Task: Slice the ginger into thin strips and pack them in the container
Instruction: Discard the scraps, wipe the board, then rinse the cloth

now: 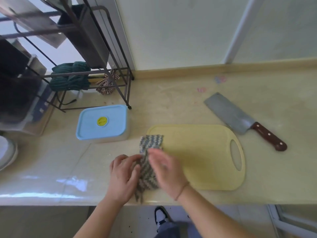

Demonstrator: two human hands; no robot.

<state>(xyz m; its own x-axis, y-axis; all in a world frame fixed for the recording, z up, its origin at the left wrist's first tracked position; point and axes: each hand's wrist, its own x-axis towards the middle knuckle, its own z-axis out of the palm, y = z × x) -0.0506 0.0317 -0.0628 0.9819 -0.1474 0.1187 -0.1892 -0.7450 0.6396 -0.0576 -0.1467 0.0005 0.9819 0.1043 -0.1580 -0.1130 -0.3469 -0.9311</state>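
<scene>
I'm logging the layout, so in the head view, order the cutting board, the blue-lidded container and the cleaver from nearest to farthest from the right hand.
From the right hand:
1. Cutting board, right beside it.
2. Blue-lidded container, up and to the left.
3. Cleaver, far right, past the board.

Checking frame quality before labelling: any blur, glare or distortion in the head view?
Head view: right hand motion-blurred over the striped cloth; left hand sharper, gripping it. Window glare on the near counter edge. Wide-angle bending tilts the rack and wall lines. Cleaver, container and cutting board readable, slightly soft.
</scene>
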